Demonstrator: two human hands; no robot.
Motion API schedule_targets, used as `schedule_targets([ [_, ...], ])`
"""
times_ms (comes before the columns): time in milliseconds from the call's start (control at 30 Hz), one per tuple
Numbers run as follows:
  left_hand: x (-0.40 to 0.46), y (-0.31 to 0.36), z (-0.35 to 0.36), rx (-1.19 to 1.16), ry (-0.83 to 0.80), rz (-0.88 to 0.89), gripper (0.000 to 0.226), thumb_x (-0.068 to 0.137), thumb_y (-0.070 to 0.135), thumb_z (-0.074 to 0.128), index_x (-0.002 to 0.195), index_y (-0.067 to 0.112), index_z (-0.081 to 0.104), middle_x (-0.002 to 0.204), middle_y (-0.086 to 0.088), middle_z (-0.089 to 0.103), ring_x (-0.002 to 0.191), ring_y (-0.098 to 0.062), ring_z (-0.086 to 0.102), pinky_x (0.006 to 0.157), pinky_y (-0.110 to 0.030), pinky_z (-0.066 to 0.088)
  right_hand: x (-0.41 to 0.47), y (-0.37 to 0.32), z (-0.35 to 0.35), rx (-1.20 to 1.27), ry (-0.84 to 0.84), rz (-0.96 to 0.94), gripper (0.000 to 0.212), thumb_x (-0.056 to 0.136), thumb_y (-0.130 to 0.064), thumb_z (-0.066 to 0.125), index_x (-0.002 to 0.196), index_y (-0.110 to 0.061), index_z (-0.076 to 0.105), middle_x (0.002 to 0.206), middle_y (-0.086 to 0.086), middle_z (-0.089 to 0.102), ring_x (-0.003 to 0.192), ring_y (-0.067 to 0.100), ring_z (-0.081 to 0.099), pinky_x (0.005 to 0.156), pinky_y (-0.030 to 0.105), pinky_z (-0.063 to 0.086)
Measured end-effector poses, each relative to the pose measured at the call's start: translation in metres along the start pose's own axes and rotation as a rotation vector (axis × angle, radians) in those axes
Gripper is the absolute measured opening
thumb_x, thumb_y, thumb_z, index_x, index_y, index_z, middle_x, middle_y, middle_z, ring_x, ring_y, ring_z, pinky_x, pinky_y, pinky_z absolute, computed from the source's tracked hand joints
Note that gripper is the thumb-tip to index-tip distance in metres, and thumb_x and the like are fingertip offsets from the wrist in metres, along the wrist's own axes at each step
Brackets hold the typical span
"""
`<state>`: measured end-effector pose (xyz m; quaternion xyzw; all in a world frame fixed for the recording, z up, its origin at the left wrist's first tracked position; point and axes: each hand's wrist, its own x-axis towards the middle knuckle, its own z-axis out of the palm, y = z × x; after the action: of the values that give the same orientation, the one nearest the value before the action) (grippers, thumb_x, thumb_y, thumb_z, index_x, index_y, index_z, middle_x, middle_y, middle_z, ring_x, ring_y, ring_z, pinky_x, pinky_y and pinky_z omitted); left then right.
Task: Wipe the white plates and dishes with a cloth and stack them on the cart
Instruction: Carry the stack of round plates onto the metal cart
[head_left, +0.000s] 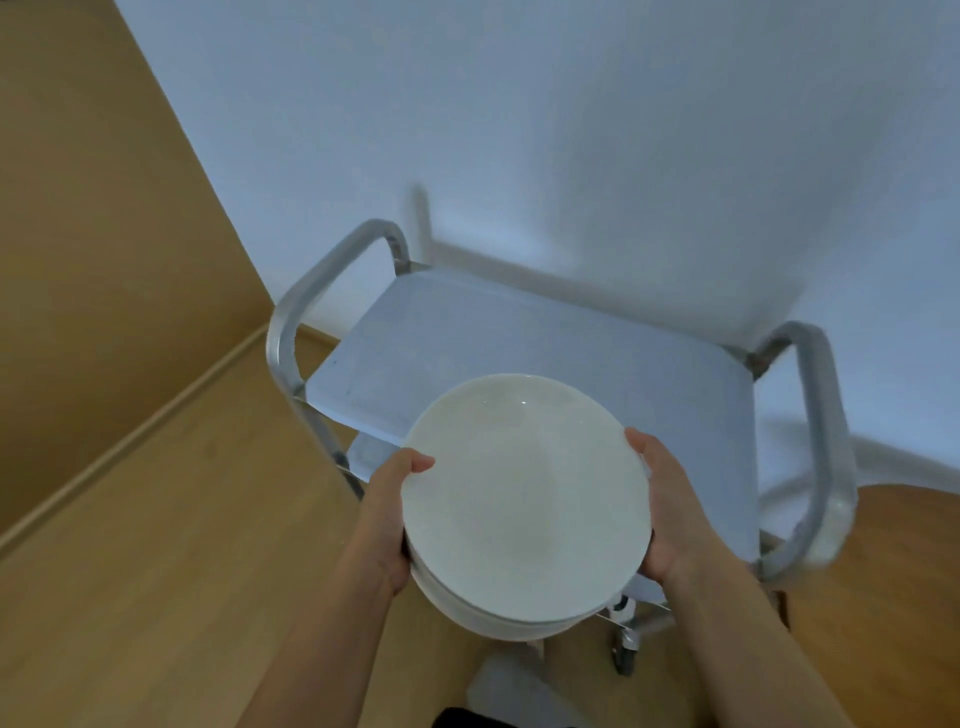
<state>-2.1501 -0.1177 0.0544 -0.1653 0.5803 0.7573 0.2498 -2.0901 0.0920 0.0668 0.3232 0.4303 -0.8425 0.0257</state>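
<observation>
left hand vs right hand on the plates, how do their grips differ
The left hand hooks its thumb over the rim of the stack of plates, fingers hidden beneath. The right hand presses its thumb along the opposite rim and sits slightly farther forward. Both grip the stack above the cart.

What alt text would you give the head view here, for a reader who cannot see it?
Two bare hands, left hand and right hand, hold a stack of white plates by its sides over the top shelf of a metal cart. The cart stands on a wooden floor against a pale wall.
</observation>
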Motion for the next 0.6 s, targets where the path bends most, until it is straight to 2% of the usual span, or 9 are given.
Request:
schedule_targets([
  [67, 0.024, 0.013, -0.003, -0.015, 0.008, -0.013, 0.020, 0.080, 0.024, 0.053, 0.093, 0.013, 0.064, 0.070, -0.005, 0.072, 0.070, -0.024, 0.067, 0.063, -0.034, 0.049, 0.029, -0.007, 0.016, -0.045, -0.011, -0.021, 0.028, 0.082, -0.021, 0.050, 0.056, -0.024, 0.039, 0.056, -0.003, 0.038, 0.049, 0.014, 0.038, 0.046, 0.020, 0.040],
  [133, 0.051, 0.026, -0.004, -0.038, 0.037, -0.023, 0.021, 0.081, 0.023, 0.054, 0.096, 0.012, 0.062, 0.070, -0.006, 0.072, 0.073, -0.026, 0.066, 0.062, -0.034, 0.049, 0.060, -0.018, 0.032, -0.103, -0.016, -0.036, 0.032, 0.084, -0.017, 0.047, 0.055, -0.023, 0.035, 0.052, -0.004, 0.036, 0.046, 0.013, 0.036, 0.042, 0.019, 0.038],
  [267, 0.105, 0.053, -0.005, -0.072, 0.119, -0.016, 0.021, 0.080, 0.021, 0.057, 0.099, 0.012, 0.060, 0.073, -0.006, 0.069, 0.072, -0.026, 0.065, 0.056, -0.031, 0.049, 0.117, -0.036, 0.059, -0.124, -0.042, 0.026, 0.044, 0.088, -0.025, 0.044, 0.044, -0.024, 0.047, 0.049, -0.004, 0.046, 0.043, 0.013, 0.047, 0.045, 0.024, 0.043],
  [333, 0.130, 0.066, -0.006, -0.085, 0.137, -0.034, 0.022, 0.077, 0.022, 0.060, 0.097, 0.013, 0.060, 0.074, -0.006, 0.069, 0.072, -0.026, 0.065, 0.055, -0.032, 0.050, 0.144, -0.043, 0.073, -0.135, -0.051, 0.040, 0.039, 0.085, -0.025, 0.046, 0.045, -0.024, 0.045, 0.051, -0.004, 0.044, 0.048, 0.016, 0.046, 0.051, 0.027, 0.043],
  [400, 0.155, 0.078, -0.009, -0.089, 0.138, -0.077, 0.034, 0.068, 0.028, 0.065, 0.098, 0.012, 0.062, 0.082, -0.009, 0.069, 0.078, -0.029, 0.065, 0.065, -0.038, 0.055, 0.168, -0.047, 0.086, -0.117, -0.062, 0.046, 0.028, 0.081, -0.023, 0.048, 0.054, -0.021, 0.041, 0.056, -0.002, 0.042, 0.057, 0.021, 0.043, 0.058, 0.031, 0.041],
  [467, 0.180, 0.089, -0.015, -0.074, 0.151, -0.120, 0.047, 0.059, 0.033, 0.067, 0.101, 0.011, 0.063, 0.092, -0.013, 0.068, 0.087, -0.033, 0.064, 0.080, -0.046, 0.051, 0.192, -0.047, 0.097, -0.082, -0.039, 0.064, 0.025, 0.082, -0.023, 0.047, 0.058, -0.020, 0.044, 0.059, 0.000, 0.045, 0.060, 0.022, 0.046, 0.060, 0.033, 0.044],
  [533, 0.207, 0.099, -0.023, -0.063, 0.148, -0.144, 0.039, 0.067, 0.032, 0.066, 0.100, 0.012, 0.063, 0.091, -0.013, 0.069, 0.087, -0.033, 0.064, 0.078, -0.044, 0.051, 0.213, -0.047, 0.109, -0.066, -0.006, 0.074, 0.035, 0.086, -0.024, 0.046, 0.051, -0.021, 0.047, 0.055, -0.002, 0.048, 0.053, 0.018, 0.051, 0.057, 0.031, 0.046],
  [600, 0.235, 0.107, -0.032, -0.032, 0.138, -0.165, 0.026, 0.075, 0.029, 0.063, 0.095, 0.013, 0.064, 0.082, -0.010, 0.071, 0.084, -0.031, 0.064, 0.072, -0.039, 0.049, 0.234, -0.045, 0.120, -0.031, 0.044, 0.095, 0.036, 0.088, -0.027, 0.045, 0.053, -0.021, 0.050, 0.055, -0.002, 0.051, 0.052, 0.019, 0.052, 0.061, 0.031, 0.046],
])
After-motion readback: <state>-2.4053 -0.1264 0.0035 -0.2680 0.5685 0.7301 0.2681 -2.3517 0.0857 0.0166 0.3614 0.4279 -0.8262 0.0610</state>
